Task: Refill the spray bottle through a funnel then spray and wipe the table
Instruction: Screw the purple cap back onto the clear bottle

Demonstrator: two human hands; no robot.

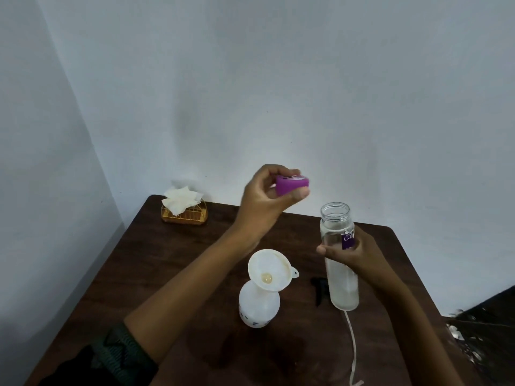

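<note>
A white spray bottle (258, 307) stands on the dark wooden table (172, 263) with a white funnel (268, 270) set in its neck. My left hand (267, 201) is raised above the table and pinches a purple cap (291, 184). To the right, my right hand (355, 253) grips a clear water bottle (340, 257) round its middle; the bottle is upright, uncapped and partly filled. The black spray head (320, 291) lies on the table behind that bottle, and its thin tube (353, 346) trails toward the front edge.
A yellow wire holder with white tissues (184, 208) sits at the table's far left corner, near the pale wall. The table's right edge (418, 274) drops off beside a dark floor area. A wet patch shows on the wood in front of the spray bottle.
</note>
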